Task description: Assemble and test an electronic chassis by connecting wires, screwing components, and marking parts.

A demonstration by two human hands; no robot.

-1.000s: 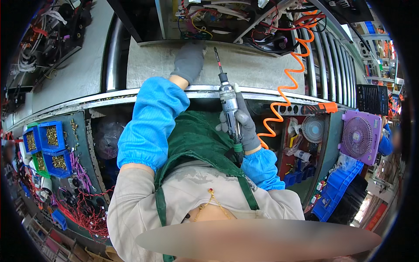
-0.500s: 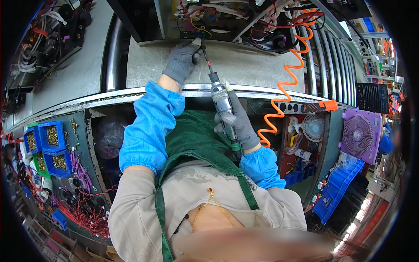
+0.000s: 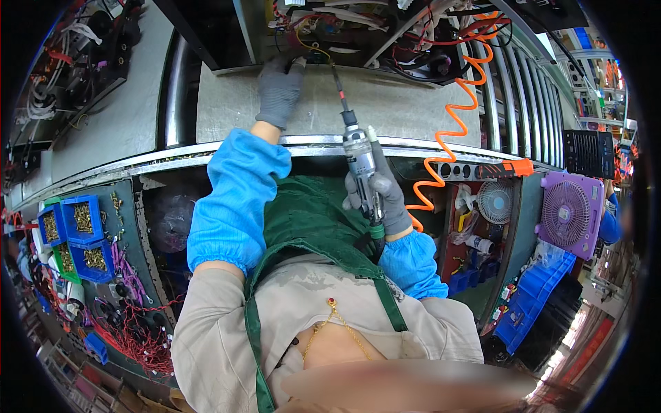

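In my right hand, gloved in grey, is a pneumatic screwdriver, its fingers wrapped around the body. The long bit points away from me, its tip at the front of an open metal chassis full of wires. My left hand, also gloved, is at the chassis's front edge, left of the bit. Its fingers are curled there and partly lost in shadow, so what they hold cannot be made out. A yellow wire and a small dark green part are close to the bit tip.
A coiled orange air hose hangs on the right beside metal rollers. Blue bins of brass-coloured screws stand at left, near red wires. A purple fan is at far right. Another wired unit sits far left.
My left hand has moved slightly left and forward, away from the bit. The screwdriver in my right hand has shifted a little right, its bit tip now against the chassis front.
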